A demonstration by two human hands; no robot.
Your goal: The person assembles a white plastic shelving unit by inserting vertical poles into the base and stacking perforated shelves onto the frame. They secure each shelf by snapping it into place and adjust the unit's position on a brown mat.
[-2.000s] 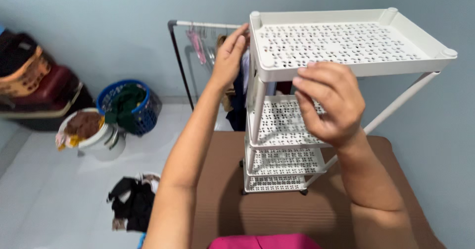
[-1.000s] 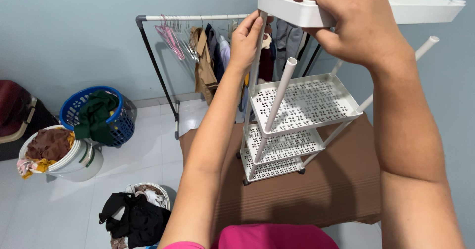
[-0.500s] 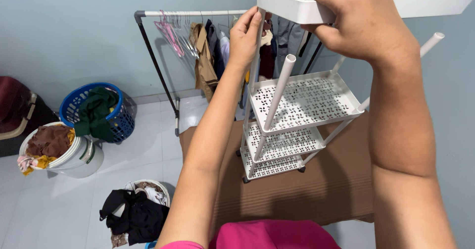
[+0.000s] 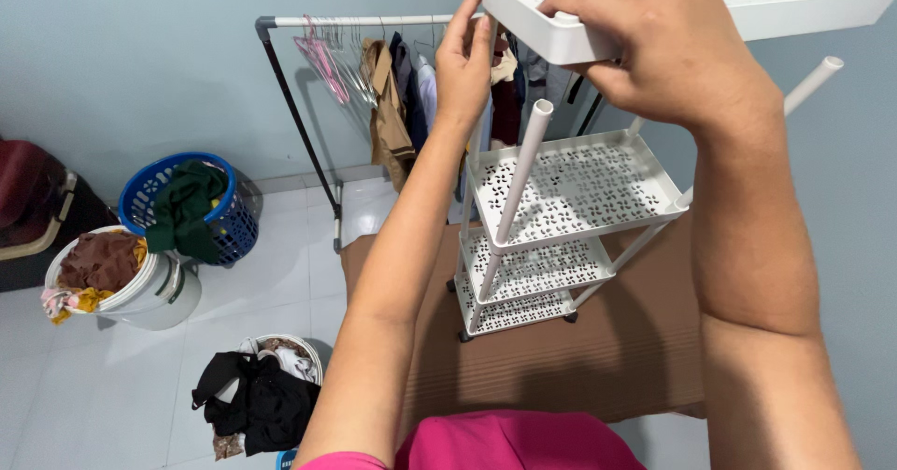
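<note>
Head view shows the right hand (image 4: 677,54) clamped on the white top tray (image 4: 747,3) above the shelf rack (image 4: 561,236), left hand (image 4: 464,54) gripping its far corner; next, seemingly, sockets must meet the loose pole (image 4: 523,166).

A pale blue wall (image 4: 140,49) was seen behind everything, evenly lit, with a white tiled floor (image 4: 271,274) below it. A clothes rail (image 4: 308,27) stood against the wall, hung with pink hangers (image 4: 322,59) and several garments (image 4: 388,115). A brown mat (image 4: 579,367) was laid on the floor near the wall. To the left, a blue basket (image 4: 224,232) holding green cloth was set just beside a white bucket (image 4: 163,297) filled with brown and yellow clothes. A third basket (image 4: 304,350), nearer the camera, was draped with dark clothing. Dark red bags (image 4: 28,199) were piled at the left edge.
</note>
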